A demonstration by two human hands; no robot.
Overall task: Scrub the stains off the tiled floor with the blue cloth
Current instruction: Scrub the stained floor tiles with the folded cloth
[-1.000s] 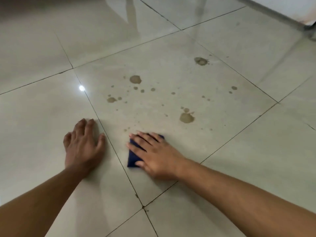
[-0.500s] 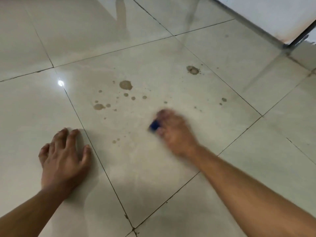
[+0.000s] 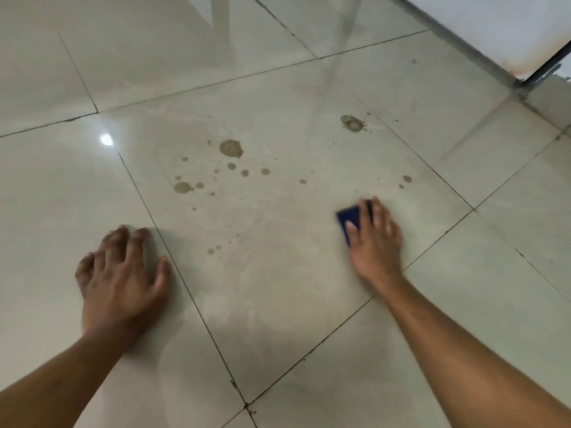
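- Many brown stains (image 3: 230, 148) are on the tiled floor (image 3: 278, 288), so the job looks only partly done.
- The right hand (image 3: 374, 239) lies flat on the blue cloth (image 3: 349, 218) and presses it down on the right side of the big middle tile. Its fingers look straight and close together, but they are a bit blurry.
- The cloth peeks out on the left side of that hand. The rest of it is hidden under the palm.
- The left hand (image 3: 122, 273) leans on the floor at the near left, with its fingers spread out. It holds nothing.
- The near part of the tile, close to the cloth, looks mostly clean, with faint wipe marks.
- What is left, by the look of it: one big spot in the middle, one splat (image 3: 352, 122) at the far right, a bunch of small dots on the left, and a few tiny dots between the two hands.
- Two little spots (image 3: 407, 178) sit just past the cloth, so those may be the easy ones to wipe next.
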